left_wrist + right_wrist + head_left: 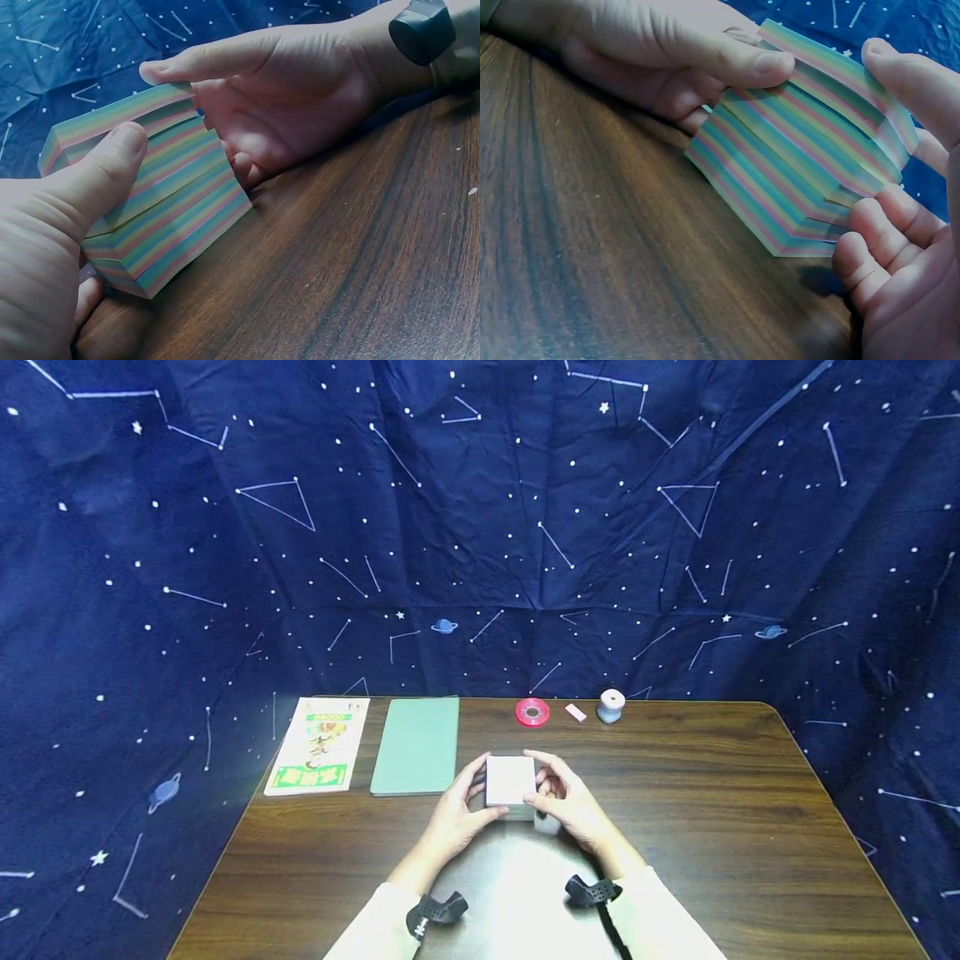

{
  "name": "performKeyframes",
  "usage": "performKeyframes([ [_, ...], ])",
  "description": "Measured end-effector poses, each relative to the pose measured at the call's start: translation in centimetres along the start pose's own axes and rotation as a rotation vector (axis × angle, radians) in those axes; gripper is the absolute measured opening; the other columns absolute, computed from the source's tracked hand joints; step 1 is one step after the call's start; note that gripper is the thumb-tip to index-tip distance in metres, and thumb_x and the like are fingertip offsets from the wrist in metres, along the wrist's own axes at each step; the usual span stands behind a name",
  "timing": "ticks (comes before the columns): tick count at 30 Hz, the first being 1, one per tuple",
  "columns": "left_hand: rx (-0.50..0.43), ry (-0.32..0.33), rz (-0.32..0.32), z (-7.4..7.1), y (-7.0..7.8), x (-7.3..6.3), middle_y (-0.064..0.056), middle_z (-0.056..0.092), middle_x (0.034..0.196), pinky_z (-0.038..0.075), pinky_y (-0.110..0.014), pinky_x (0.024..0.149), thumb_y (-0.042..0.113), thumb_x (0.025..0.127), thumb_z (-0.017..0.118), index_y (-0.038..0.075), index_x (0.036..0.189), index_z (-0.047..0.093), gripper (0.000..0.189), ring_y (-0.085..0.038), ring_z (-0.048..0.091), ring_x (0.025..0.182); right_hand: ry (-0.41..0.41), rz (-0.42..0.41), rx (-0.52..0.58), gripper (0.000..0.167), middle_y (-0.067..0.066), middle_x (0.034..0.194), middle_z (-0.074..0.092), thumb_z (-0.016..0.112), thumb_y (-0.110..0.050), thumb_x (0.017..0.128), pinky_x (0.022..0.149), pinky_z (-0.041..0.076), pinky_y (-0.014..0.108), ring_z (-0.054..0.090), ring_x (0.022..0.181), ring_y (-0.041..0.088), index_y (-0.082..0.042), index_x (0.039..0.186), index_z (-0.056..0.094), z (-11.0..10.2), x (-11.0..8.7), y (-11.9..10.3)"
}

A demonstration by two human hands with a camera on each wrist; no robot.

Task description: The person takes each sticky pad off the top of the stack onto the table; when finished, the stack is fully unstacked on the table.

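Observation:
Both hands hold a block of square note paper [511,779] with a pale top and sides striped in rainbow colours [180,180]. Its layers sit slightly out of line with one another. My left hand [452,820] grips it from the left, thumb across the striped front side and the other fingers along the left side, partly hidden behind it. From the right, my right hand [576,806] holds it with the thumb at the top's near right edge. In the right wrist view, several of the right hand's fingertips [855,255] are curled against the lower striped corner [810,229].
On the wooden table [675,827], a printed booklet [318,747] and a mint-green notebook [416,746] lie at the left. Along the back are a red tape roll [532,703], a small pink-and-white block [576,712] and a white spool [611,706]. A starry blue cloth [480,527] hangs behind.

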State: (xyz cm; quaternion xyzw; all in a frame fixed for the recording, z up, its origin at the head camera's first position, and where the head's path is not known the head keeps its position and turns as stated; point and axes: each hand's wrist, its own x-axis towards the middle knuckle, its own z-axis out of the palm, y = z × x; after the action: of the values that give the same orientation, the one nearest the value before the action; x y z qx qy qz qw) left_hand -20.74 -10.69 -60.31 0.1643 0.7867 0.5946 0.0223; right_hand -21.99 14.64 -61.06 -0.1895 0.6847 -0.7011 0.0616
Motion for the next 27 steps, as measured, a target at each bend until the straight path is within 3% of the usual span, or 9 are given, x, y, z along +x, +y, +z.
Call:
performKeyframes([
  [8, -0.003, -0.010, 0.000, 0.0, 0.2, 0.2, -0.019, 0.052, 0.164, 0.049, -0.045, 0.129, 0.018, 0.090, 0.091, 0.012, 0.168, 0.039, 0.093, -0.041, 0.056, 0.148, -0.002, -0.059, 0.057, 0.075, 0.001, 0.103, 0.061, 0.081, 0.005, 0.091, 0.060, 0.051, 0.011, 0.058, 0.079, 0.005, -0.003, 0.158, 0.049, -0.9, 0.1, -0.1],
  [15, 0.015, -0.004, -0.035, -0.1, 0.2, -0.1, -0.016, 0.054, 0.163, 0.049, -0.038, 0.129, 0.021, 0.089, 0.092, 0.015, 0.168, 0.040, 0.095, -0.035, 0.055, 0.151, -0.035, -0.099, 0.160, 0.079, -0.002, 0.103, 0.071, 0.076, 0.016, 0.091, 0.069, 0.063, 0.015, 0.069, 0.083, 0.004, 0.002, 0.160, 0.041, -1.8, -0.1, 0.2],
  [20, 0.000, 0.003, -0.028, -0.2, 0.3, 0.1, -0.017, 0.055, 0.162, 0.049, -0.040, 0.129, 0.022, 0.089, 0.092, 0.015, 0.168, 0.041, 0.094, -0.036, 0.055, 0.150, -0.043, -0.112, 0.225, 0.078, -0.003, 0.102, 0.071, 0.071, 0.017, 0.093, 0.060, 0.063, 0.020, 0.071, 0.079, 0.006, 0.001, 0.162, 0.037, -2.3, 0.0, 0.0],
  [27, -0.013, -0.001, -0.049, -0.2, 0.2, 0.0, -0.016, 0.054, 0.162, 0.048, -0.039, 0.129, 0.020, 0.090, 0.092, 0.017, 0.168, 0.041, 0.093, -0.036, 0.055, 0.150, 0.026, -0.161, 0.346, 0.079, 0.003, 0.113, 0.071, 0.057, 0.023, 0.099, 0.068, 0.070, 0.027, 0.078, 0.088, 0.017, -0.002, 0.168, 0.029, -3.6, -0.1, 0.0],
])
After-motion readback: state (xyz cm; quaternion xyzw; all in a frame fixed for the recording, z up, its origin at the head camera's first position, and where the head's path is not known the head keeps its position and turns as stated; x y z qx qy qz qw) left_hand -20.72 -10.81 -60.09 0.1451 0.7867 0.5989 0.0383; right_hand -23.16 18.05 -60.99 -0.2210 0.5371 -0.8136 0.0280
